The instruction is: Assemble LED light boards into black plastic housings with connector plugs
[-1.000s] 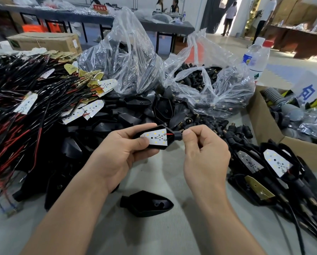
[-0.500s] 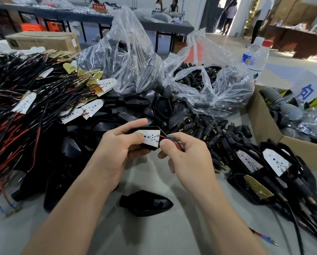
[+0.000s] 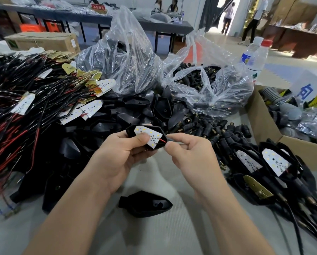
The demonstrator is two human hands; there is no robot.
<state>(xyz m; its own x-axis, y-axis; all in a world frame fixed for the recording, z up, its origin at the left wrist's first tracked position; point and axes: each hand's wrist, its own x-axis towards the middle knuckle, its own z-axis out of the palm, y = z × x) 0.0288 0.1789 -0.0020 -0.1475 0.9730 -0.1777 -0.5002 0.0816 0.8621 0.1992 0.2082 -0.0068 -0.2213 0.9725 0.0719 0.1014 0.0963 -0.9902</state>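
Head view: left hand is gripping black housing with light board inside, thumb pressing board; right hand is pinching wires at housing's right tip, above spare housing.

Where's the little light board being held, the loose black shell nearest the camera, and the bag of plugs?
LED board point(image 3: 150, 134): head view, its white face.
Loose black housing point(image 3: 145, 204): head view, its domed back.
Bag of plugs point(image 3: 218, 92): head view, clear plastic front wall.
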